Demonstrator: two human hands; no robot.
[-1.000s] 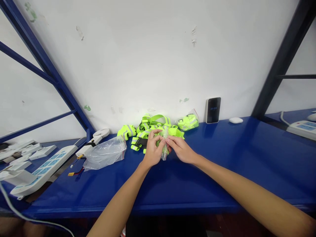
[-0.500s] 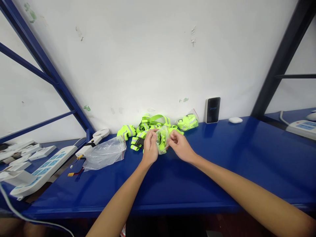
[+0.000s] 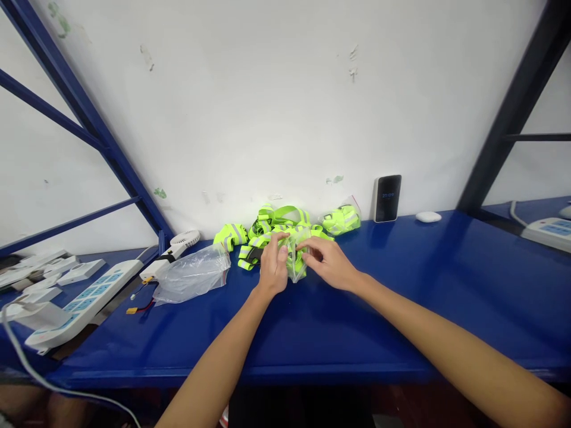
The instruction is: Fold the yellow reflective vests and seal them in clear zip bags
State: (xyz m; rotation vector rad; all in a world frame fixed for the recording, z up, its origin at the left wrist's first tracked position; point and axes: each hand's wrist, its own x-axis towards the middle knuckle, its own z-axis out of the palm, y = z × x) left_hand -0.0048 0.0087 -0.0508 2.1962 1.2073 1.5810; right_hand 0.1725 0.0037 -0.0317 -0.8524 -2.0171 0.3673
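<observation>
Two bare hands flank a small, clear plastic bag containing neon yellow-green webbing; it lies between the fingers, at the near side of a heap of neon yellow-green reflective straps on the glossy blue desk. The bag's long axis appears to run away from the person, crosswise to the line joining the hands. The left hand is at its left edge, fingers seemingly grasping it; the right hand meets its right side, index finger extended over the upper part; whether these fingers pinch the film cannot be told. Neither hand is clearly nearer.
</observation>
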